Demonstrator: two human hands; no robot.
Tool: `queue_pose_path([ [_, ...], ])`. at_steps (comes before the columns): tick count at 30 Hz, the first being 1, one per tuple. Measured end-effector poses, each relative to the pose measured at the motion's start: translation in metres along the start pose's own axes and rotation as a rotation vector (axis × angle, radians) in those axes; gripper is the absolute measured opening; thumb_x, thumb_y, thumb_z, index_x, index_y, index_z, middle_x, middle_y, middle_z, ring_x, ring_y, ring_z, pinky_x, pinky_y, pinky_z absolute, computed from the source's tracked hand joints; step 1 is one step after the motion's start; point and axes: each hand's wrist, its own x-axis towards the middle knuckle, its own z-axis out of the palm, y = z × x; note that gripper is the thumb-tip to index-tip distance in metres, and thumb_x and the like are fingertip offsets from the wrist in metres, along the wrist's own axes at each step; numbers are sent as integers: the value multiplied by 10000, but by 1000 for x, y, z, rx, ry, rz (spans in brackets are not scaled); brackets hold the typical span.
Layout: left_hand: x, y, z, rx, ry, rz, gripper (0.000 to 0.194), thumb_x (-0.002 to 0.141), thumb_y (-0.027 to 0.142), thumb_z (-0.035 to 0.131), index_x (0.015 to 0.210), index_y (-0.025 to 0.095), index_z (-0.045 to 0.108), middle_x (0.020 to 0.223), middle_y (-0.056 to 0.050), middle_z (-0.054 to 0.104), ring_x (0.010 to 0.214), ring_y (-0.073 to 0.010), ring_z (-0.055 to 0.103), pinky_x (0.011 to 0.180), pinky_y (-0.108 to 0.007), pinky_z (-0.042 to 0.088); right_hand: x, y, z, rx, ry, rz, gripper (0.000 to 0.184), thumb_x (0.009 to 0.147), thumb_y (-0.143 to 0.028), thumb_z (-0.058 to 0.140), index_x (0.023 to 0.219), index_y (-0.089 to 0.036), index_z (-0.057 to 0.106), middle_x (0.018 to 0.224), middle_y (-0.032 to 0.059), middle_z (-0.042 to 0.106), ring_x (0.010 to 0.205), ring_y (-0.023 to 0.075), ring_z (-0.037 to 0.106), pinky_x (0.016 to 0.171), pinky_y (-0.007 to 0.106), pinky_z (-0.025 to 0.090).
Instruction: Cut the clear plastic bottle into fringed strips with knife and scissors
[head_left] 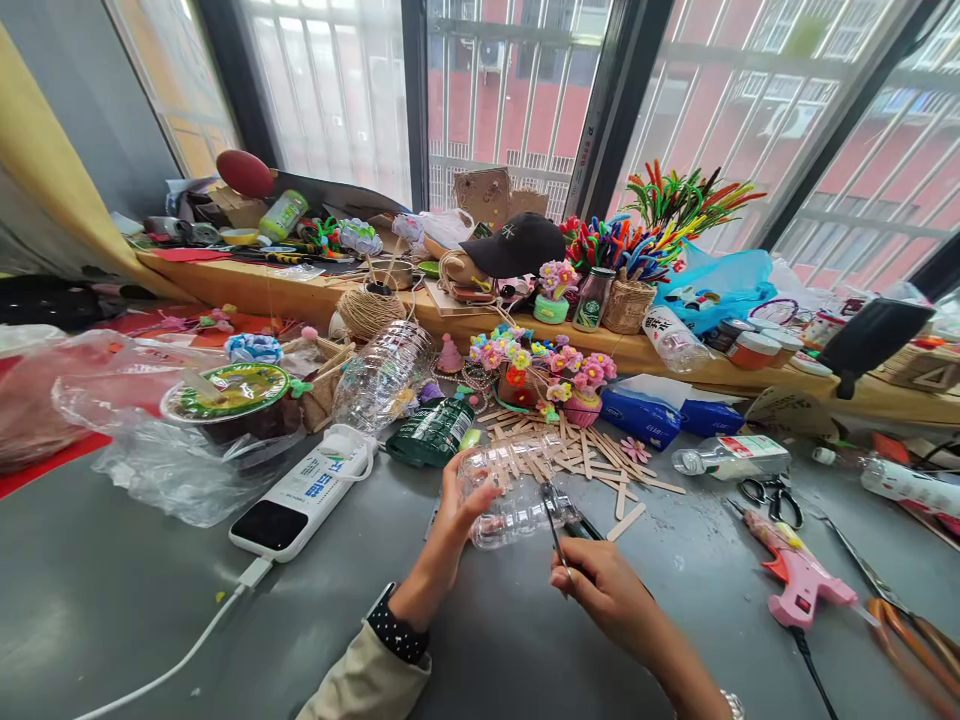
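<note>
My left hand (459,512) grips a clear plastic bottle (517,490) lying on its side just above the grey table (112,600). In my right hand (600,590), closed, is a pair of scissors (559,530) whose blades point up against the bottle's side. A heap of wooden craft sticks (592,455) lies just behind the bottle. Close behind the sticks stands a small pot of pipe-cleaner flowers (555,375).
A white power bank (304,495) with a cable lies to the left, beside plastic bags (172,460) and another clear bottle (382,375). A pink glue gun (799,575), black scissors (772,497) and a small bottle (731,458) lie to the right. The cluttered wooden sill (300,285) runs along the window.
</note>
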Motion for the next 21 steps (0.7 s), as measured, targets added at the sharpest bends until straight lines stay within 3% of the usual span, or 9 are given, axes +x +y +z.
queue_pose_path([
  [8,-1,1,2,-17,-50,-140,720,599,555,573,1196,265,296,1189,-112,409,919,-257,536,645,-345,485,-2,2,-3,170,-89,-36,540,778,-667,244,560,-195,391,493,-50,374,465,84,349,470,211,270],
  [21,2,1,1,9,-37,-159,734,588,581,589,1187,274,297,1180,-105,396,915,-255,530,604,-338,498,-4,1,-9,-19,-97,0,518,775,-657,278,608,-186,415,555,-45,402,525,93,370,488,219,250],
])
